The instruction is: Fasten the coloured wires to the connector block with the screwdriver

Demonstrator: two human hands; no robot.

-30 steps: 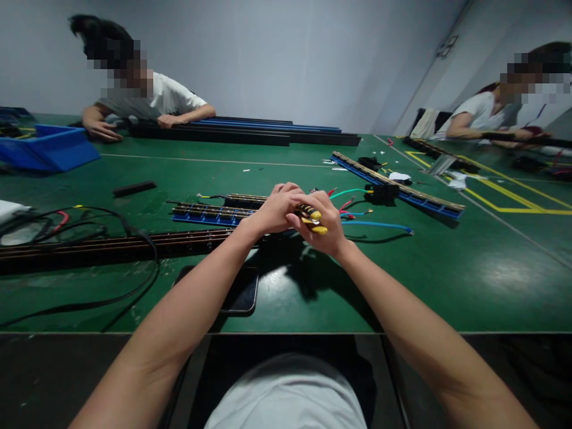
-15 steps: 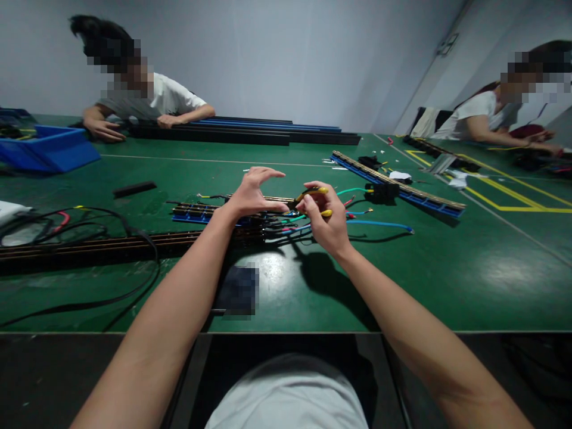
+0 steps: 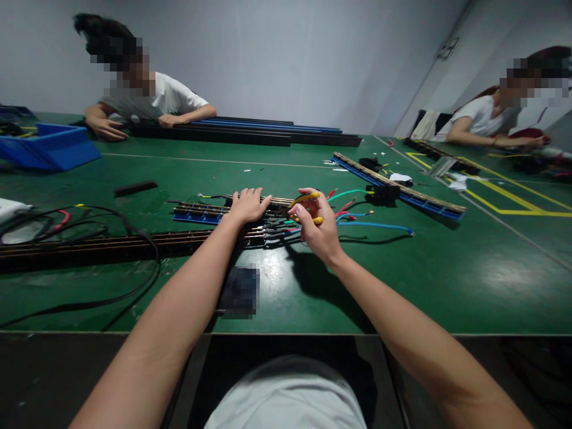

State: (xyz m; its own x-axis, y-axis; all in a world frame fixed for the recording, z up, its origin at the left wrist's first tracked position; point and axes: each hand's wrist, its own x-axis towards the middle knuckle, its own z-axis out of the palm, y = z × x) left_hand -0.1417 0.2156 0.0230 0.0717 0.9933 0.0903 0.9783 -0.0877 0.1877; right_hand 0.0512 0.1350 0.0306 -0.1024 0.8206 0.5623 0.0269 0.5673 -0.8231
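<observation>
My left hand (image 3: 245, 207) lies palm down with its fingers stretched over a strip with brass-coloured rails, next to a short blue-based strip (image 3: 196, 213). In my right hand (image 3: 325, 235) is a pair of pliers with yellow handles (image 3: 318, 220), its handles spread apart. The jaws point left at the wire ends and are hard to make out. Below them, several dark-sleeved wires leave the end of a long black rail (image 3: 179, 241). Red, green and blue wires (image 3: 375, 224) fan out to the right of my right hand.
Beyond lies another blue strip (image 3: 402, 189) with a black connector (image 3: 382, 193). A dark pixelated flat item (image 3: 239, 291) sits near the front edge. Black cable (image 3: 154, 268) loops at left, near a blue bin (image 3: 53, 149). Two co-workers sit across the green table (image 3: 447, 280).
My left hand has come down from above the strips and now rests on them. My right hand has shifted slightly left with the pliers, whose handles look wider apart.
</observation>
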